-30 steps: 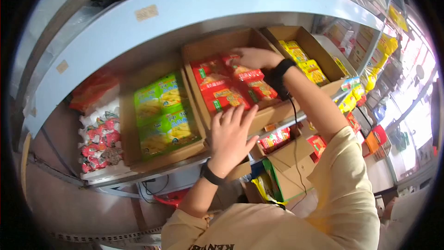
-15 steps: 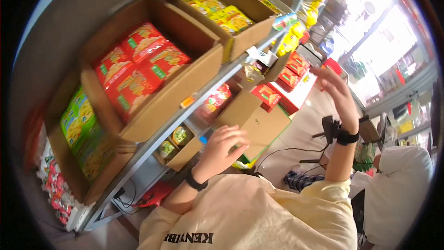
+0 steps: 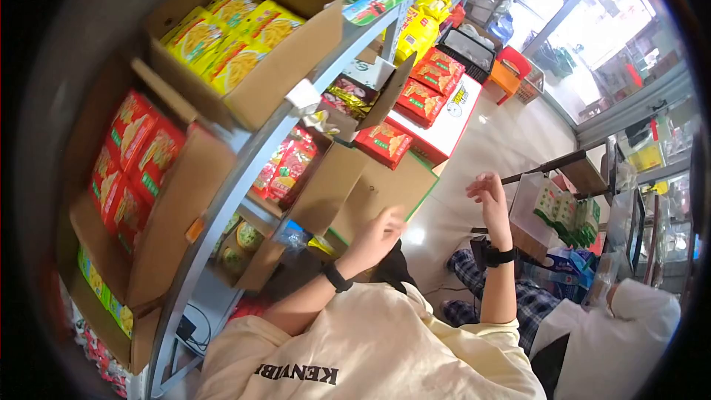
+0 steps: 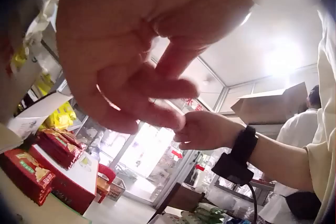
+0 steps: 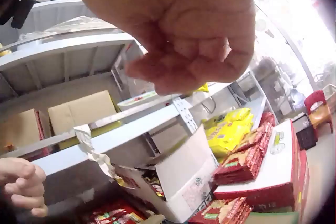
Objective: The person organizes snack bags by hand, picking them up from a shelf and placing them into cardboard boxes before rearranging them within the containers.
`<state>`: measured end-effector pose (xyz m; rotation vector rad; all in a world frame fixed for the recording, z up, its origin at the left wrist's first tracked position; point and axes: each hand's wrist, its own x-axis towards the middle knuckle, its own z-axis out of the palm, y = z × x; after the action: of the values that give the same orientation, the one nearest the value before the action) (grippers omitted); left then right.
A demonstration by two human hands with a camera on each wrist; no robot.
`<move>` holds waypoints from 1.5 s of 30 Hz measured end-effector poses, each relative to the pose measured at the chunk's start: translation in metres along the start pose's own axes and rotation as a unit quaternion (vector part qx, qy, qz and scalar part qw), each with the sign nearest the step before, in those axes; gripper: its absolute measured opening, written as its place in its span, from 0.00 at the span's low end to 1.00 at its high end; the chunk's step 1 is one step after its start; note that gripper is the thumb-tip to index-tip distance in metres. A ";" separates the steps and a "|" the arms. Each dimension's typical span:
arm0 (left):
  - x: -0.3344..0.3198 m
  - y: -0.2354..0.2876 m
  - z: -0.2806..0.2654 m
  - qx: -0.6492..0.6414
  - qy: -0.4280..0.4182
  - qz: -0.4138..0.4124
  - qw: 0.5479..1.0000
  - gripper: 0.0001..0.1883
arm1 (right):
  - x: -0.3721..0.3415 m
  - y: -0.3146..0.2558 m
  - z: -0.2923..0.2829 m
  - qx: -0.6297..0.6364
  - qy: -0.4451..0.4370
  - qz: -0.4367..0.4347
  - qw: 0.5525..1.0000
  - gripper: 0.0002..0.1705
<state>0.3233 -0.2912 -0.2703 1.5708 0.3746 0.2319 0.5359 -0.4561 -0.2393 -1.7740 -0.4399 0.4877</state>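
Note:
My left hand [image 3: 374,241] hangs in front of my shirt with its fingers loosely bent and nothing in them. To its right, over the floor, my right hand [image 3: 492,207] is raised, also holding nothing. The left hand is nearest to a cardboard box [image 3: 378,196], overlapping its edge in the head view. A stack of red snack packets [image 3: 384,142] lies on that box's far end. More red packets [image 3: 421,101] are stacked on a white-topped red carton [image 3: 459,107] behind it. In the right wrist view, the right palm [image 5: 184,29] shows loosely curled fingers.
On the left shelf stand cardboard boxes of red packets [image 3: 141,155] and yellow packets [image 3: 222,37]. The shelf's metal edge [image 3: 244,167] runs diagonally. An orange-red chair [image 3: 509,74] stands beyond the carton. A seated person in a white top [image 3: 607,333] is at right.
Both hands have left the shelf box of red packets and drawn back toward my body. The view has turned right, bringing the floor, carton and another person into sight.

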 end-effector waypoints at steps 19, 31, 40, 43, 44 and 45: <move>0.322 -0.141 0.057 -0.351 0.235 -0.287 0.860 0.28 | 0.313 0.150 0.025 -0.297 -0.080 -0.207 0.929 0.22; 0.319 -0.150 0.062 -0.214 0.222 -0.346 0.886 0.14 | 0.268 0.167 0.033 -0.284 0.016 -0.163 0.945 0.23; 0.262 -0.136 0.062 -0.188 0.153 -0.265 0.933 0.10 | 0.238 0.194 -0.008 0.019 -0.246 0.128 0.961 0.09; 0.223 -0.112 0.061 -0.066 0.137 -0.181 0.972 0.07 | 0.208 0.151 -0.023 0.094 -0.342 0.159 0.921 0.12; 0.209 -0.101 0.063 -0.088 0.142 -0.164 0.972 0.07 | 0.198 0.140 -0.026 0.112 -0.367 0.144 0.912 0.15; 0.195 -0.090 0.064 -0.110 0.146 -0.147 0.972 0.06 | 0.188 0.131 -0.027 0.130 -0.391 0.130 0.902 0.19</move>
<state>0.5189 -0.2769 -0.3789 1.2454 0.7797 0.2659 0.7146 -0.4104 -0.3787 -1.3229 -0.6525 1.4019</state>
